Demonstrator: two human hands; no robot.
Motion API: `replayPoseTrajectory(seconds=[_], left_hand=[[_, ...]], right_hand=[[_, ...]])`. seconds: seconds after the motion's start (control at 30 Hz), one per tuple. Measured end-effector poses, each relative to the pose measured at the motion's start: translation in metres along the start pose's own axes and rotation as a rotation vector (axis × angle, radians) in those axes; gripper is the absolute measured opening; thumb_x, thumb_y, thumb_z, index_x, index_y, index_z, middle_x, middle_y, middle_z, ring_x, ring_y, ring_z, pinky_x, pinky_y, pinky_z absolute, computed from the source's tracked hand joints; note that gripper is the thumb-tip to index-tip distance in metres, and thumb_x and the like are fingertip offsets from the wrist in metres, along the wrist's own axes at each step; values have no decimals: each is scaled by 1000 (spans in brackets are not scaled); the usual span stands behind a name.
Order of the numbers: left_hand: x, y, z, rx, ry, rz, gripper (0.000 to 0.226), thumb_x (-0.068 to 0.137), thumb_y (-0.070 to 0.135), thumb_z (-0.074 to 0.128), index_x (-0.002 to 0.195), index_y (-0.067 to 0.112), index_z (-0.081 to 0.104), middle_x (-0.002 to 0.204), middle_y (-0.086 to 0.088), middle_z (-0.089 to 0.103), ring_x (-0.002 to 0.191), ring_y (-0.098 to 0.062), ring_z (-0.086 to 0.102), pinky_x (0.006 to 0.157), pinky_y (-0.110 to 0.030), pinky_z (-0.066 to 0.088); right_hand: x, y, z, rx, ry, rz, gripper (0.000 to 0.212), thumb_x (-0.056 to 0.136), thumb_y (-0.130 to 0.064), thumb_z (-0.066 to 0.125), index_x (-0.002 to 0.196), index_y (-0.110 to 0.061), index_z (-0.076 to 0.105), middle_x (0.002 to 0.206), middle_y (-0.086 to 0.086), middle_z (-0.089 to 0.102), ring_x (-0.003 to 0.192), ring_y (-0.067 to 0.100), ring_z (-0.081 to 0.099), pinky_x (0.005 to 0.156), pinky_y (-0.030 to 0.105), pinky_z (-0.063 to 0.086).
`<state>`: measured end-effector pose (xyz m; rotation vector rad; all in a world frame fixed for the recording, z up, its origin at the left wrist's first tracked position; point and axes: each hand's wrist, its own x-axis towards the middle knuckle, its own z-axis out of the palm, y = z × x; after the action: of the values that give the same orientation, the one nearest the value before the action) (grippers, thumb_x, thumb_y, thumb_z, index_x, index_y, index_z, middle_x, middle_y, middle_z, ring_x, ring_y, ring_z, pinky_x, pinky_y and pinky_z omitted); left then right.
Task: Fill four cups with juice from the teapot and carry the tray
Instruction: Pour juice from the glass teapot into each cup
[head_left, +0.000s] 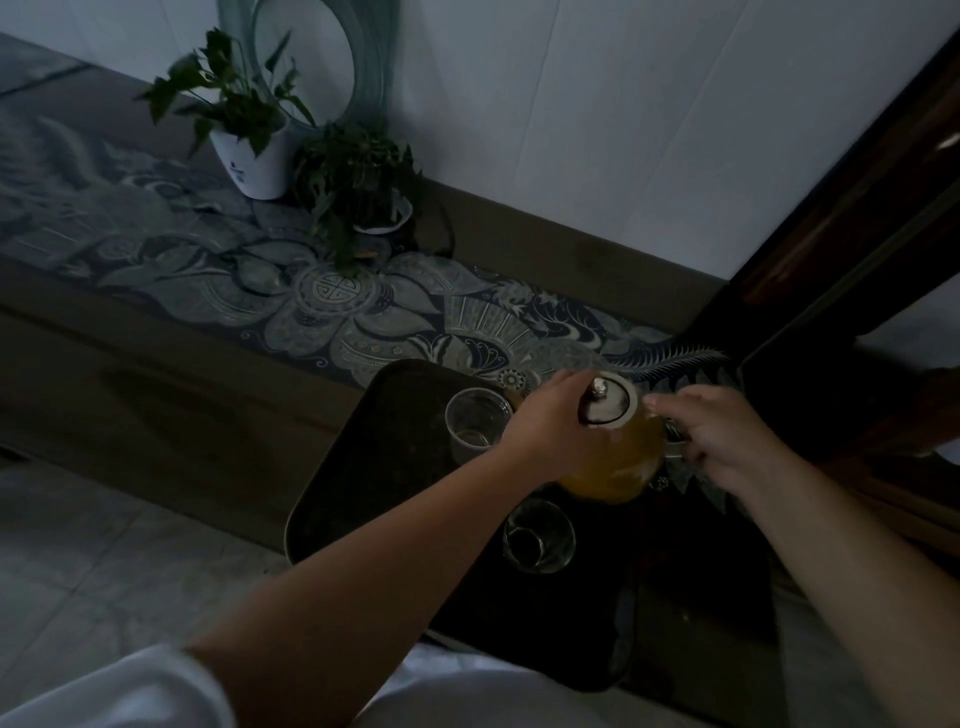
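Note:
A glass teapot (618, 462) full of orange juice stands at the far right of a dark tray (384, 457). Its pale lid (608, 402) has a small knob on top. My left hand (556, 426) rests against the teapot's left side, fingers at the lid's edge. My right hand (727, 436) grips the teapot's handle on the right. One clear glass cup (475, 428) stands on the tray left of the teapot. A second glass cup (537, 535) stands nearer me, below the teapot. Both look almost empty. Other cups are hidden or out of view.
The tray lies on a low dark table with a patterned runner (332, 296). Two potted plants, one in a white pot (257, 156) and one in a low bowl (363, 187), stand at the back by the wall. Dark wooden furniture (841, 249) rises at the right. Pale floor tiles (104, 561) lie at the left.

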<state>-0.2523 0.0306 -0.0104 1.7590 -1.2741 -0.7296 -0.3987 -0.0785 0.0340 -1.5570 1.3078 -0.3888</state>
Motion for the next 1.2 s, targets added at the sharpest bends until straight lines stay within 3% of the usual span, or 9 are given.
replayPoseTrajectory(seconds=[0.33, 0.73, 0.87, 1.07, 1.2], left_hand=[[-4, -5, 0, -54, 1, -19, 74, 82, 32, 76, 145, 17, 40, 141, -2, 47, 128, -22, 45, 101, -38, 42], [-10, -7, -1, -113, 39, -4, 61, 78, 31, 77, 133, 21, 52, 123, 4, 56, 110, -17, 56, 92, -40, 49], [-11, -4, -3, -115, 37, 3, 58, 80, 30, 76, 133, 20, 52, 122, 2, 57, 110, -19, 56, 90, -36, 47], [-11, -2, -6, -148, 13, -7, 55, 82, 26, 75, 132, 22, 52, 124, 2, 56, 112, -19, 55, 90, -35, 46], [-11, -2, -8, -146, 2, -10, 60, 82, 27, 76, 136, 22, 50, 127, 1, 55, 114, -19, 54, 93, -36, 46]], right_hand=[[1, 0, 1, -37, -7, -16, 40, 87, -21, 73, 61, -16, 42, 48, -5, 35, 50, 16, 32, 50, 30, 22], [-3, -5, 1, -62, -16, -24, 42, 86, -22, 73, 59, -17, 41, 51, -3, 31, 46, 16, 27, 48, 28, 18], [-6, -7, 1, -57, -9, -25, 40, 86, -22, 74, 59, -16, 45, 45, -6, 39, 46, 16, 29, 47, 27, 18], [-7, -9, 0, -99, -6, -31, 39, 86, -25, 73, 61, -16, 45, 59, 3, 37, 46, 17, 29, 39, 23, 19], [-8, -9, 1, -101, -2, -24, 42, 86, -26, 73, 59, -18, 42, 57, 1, 34, 46, 17, 29, 45, 26, 21]])
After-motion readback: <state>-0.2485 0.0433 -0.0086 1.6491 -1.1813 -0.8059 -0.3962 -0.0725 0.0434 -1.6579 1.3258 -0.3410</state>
